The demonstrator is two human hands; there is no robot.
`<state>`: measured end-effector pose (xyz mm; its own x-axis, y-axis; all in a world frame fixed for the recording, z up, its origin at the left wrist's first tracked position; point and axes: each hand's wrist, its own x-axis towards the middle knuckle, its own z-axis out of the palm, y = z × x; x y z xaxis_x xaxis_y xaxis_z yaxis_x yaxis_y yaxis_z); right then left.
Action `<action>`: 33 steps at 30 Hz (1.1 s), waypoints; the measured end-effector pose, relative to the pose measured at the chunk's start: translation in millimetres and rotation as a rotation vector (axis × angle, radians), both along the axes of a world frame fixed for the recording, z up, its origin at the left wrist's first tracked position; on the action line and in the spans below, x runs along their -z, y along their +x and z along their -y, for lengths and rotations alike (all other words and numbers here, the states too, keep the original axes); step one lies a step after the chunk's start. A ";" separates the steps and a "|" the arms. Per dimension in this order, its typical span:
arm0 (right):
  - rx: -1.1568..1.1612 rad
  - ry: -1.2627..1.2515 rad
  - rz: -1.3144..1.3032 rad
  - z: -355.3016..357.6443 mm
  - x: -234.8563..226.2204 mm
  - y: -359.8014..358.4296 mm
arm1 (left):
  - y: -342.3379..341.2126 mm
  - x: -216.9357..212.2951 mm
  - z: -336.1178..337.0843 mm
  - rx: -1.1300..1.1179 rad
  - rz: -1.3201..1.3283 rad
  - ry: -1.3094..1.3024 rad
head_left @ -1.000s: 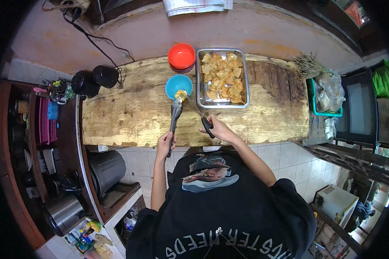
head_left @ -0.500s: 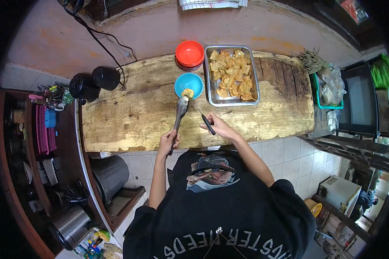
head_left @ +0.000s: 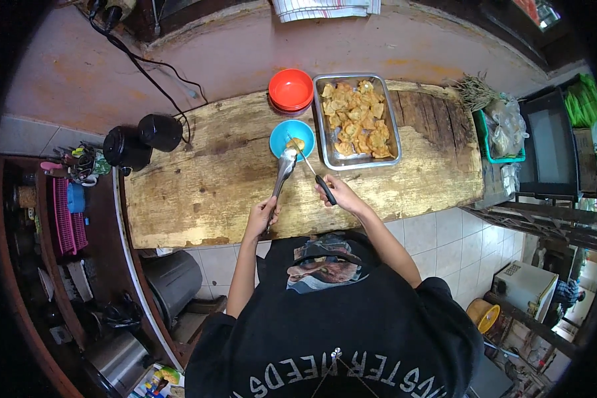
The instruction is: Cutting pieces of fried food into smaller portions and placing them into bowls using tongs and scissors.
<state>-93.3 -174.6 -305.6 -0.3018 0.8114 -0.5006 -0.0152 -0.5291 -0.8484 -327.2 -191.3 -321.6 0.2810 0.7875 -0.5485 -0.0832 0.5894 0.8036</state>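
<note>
My left hand (head_left: 263,215) is closed around a pair of metal tongs (head_left: 284,174). Their far end grips a golden fried piece (head_left: 296,144) over a blue bowl (head_left: 279,134). In my right hand (head_left: 340,193) is a knife (head_left: 326,190) with a black handle; its thin blade slants up and left to that piece. Whether the blade has cut into it is too small to tell. Right of the bowl, a rectangular metal tray (head_left: 358,162) holds several flat, crisp fried pieces (head_left: 356,119).
Stacked red bowls (head_left: 291,87) stand behind the blue one. Two black containers (head_left: 160,132) sit at the table's left end, near hanging cables (head_left: 154,78). A green basket (head_left: 509,159) with plastic bags is at the right. The worn wooden table (head_left: 205,192) meets a wall behind.
The tongs and the fried piece have shifted slightly forward and right over the blue bowl. The knife's handle has tilted a little. The whole view has moved slightly.
</note>
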 end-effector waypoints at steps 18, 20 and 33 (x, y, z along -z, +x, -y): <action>0.060 0.060 0.186 -10.3 21.2 -3.3 | 5.9 0.5 -7.1 -0.033 -0.031 -0.010; 0.067 0.047 0.181 -9.3 20.7 -2.2 | 6.0 2.3 -6.1 -0.038 -0.038 -0.016; 0.113 -0.156 -0.110 -9.2 7.3 1.2 | 4.5 4.3 -5.1 -0.028 -0.011 -0.063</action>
<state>-92.0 -165.3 -312.9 -0.2734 0.7583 -0.5918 -0.1700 -0.6436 -0.7462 -322.7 -186.2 -325.9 0.2530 0.7589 -0.6001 -0.0918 0.6363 0.7660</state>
